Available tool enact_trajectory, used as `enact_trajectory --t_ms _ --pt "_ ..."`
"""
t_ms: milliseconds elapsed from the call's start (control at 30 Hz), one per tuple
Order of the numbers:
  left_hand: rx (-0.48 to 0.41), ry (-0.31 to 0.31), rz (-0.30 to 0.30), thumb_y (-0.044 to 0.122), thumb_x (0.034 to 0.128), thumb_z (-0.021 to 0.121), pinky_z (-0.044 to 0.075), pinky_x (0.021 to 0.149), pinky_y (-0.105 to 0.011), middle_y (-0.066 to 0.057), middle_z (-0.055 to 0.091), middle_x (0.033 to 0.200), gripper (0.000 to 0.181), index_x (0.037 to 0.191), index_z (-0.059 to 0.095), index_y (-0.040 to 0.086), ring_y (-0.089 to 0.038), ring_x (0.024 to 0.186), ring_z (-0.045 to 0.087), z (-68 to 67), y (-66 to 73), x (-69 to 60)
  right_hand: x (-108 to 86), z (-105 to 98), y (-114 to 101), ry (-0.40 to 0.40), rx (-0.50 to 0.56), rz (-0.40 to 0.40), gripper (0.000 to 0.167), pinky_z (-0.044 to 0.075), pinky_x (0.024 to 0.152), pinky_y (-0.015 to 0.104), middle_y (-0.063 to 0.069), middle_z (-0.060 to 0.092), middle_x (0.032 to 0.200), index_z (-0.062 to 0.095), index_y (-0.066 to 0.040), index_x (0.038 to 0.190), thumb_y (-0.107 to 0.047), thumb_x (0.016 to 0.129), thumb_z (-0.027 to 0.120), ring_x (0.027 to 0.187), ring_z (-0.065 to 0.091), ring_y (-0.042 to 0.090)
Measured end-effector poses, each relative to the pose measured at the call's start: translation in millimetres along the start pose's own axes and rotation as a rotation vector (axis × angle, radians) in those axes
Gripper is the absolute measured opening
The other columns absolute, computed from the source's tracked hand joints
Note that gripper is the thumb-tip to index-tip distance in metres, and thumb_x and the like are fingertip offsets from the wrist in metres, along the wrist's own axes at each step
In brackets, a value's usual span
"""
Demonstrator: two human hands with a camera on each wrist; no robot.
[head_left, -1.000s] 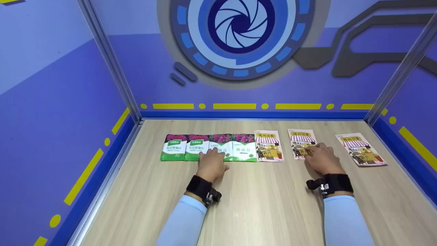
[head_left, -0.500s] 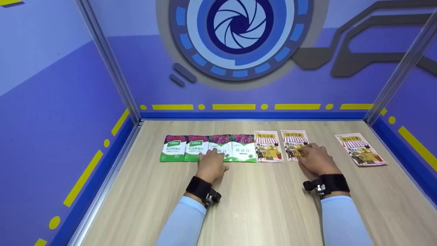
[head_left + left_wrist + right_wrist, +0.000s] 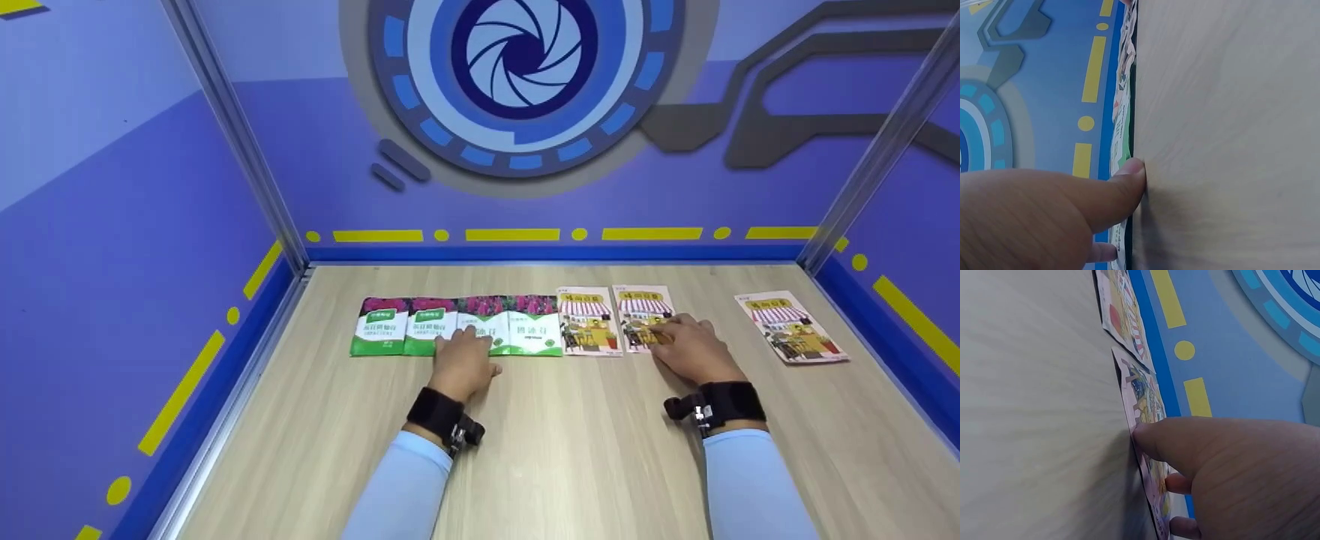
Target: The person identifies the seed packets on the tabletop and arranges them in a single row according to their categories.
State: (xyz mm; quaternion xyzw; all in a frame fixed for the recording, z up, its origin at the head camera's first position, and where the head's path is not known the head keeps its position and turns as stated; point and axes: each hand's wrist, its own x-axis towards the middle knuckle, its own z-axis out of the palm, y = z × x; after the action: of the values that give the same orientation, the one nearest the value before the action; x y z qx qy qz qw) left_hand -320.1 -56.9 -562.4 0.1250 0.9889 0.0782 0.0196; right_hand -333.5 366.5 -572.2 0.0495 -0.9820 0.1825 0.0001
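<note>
Several green-and-white flower seed packets [image 3: 380, 326] lie edge to edge in a row, upright to the head view. Over the lower part of the third one, a seed packet [image 3: 480, 304], my left hand [image 3: 463, 364] rests with its fingers reaching forward, covering part of the print. Right of the green row lies a pink packet with a striped-awning shop picture [image 3: 590, 322]. A matching second pink packet [image 3: 642, 307] lies beside it, a narrow gap between. My right hand [image 3: 699, 351] touches that one's right side with its fingertips; in the right wrist view the thumb [image 3: 1148, 439] rests near its edge.
A third pink packet [image 3: 791, 330] lies apart at the right, tilted. All rest on a light wooden tabletop [image 3: 570, 450], enclosed by printed blue panels [image 3: 517, 210] at the back and sides. Both wrists wear black camera straps.
My right hand has slid the second pink packet left, from a wide gap to close beside the first pink packet. The left hand has stayed on the green packets.
</note>
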Motion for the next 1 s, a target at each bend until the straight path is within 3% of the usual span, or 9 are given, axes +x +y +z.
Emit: enact_trajectory --t_ms 200,633,867,1000 --pt "-0.007 0.025 0.012 0.050 0.1034 0.082 0.046 0.121 -0.072 -0.018 0.067 0.156 0.059 0.150 0.074 0.015 -0.041 0.146 0.062 0.2 -0.3 0.3 -0.7 0.0 -0.2 0.008 0.003 -0.006 0.051 0.049 0.105 0.086 0.032 0.054 0.162 0.070 -0.012 0.156 -0.030 0.108 0.072 0.140 0.049 0.063" --pt "-0.014 -0.002 -0.001 0.049 0.1041 0.081 0.040 0.127 -0.075 -0.018 0.063 0.163 0.060 0.154 0.071 0.017 -0.042 0.152 0.058 1.1 0.1 2.3 -2.9 0.4 0.3 0.003 0.017 -0.048 0.047 0.049 0.104 0.084 0.034 0.055 0.160 0.072 -0.014 0.154 -0.030 0.109 0.071 0.138 0.052 0.063" --pt "-0.011 -0.009 -0.009 0.050 0.1040 0.081 0.041 0.126 -0.073 -0.017 0.062 0.163 0.063 0.156 0.070 0.018 -0.041 0.152 0.057 0.5 -0.5 1.9 -2.7 -1.7 -1.4 -0.004 0.034 -0.029 0.047 0.041 0.105 0.092 0.032 0.056 0.160 0.073 -0.015 0.153 -0.031 0.109 0.071 0.140 0.051 0.061" --pt "-0.011 0.017 0.001 0.049 0.1022 0.084 0.046 0.120 -0.071 -0.017 0.068 0.153 0.059 0.149 0.075 0.016 -0.040 0.144 0.062 0.9 -1.3 0.9 -2.7 -2.5 -2.2 -0.002 0.029 -0.022 0.047 0.037 0.104 0.096 0.030 0.057 0.160 0.073 -0.017 0.153 -0.031 0.108 0.072 0.141 0.051 0.061"
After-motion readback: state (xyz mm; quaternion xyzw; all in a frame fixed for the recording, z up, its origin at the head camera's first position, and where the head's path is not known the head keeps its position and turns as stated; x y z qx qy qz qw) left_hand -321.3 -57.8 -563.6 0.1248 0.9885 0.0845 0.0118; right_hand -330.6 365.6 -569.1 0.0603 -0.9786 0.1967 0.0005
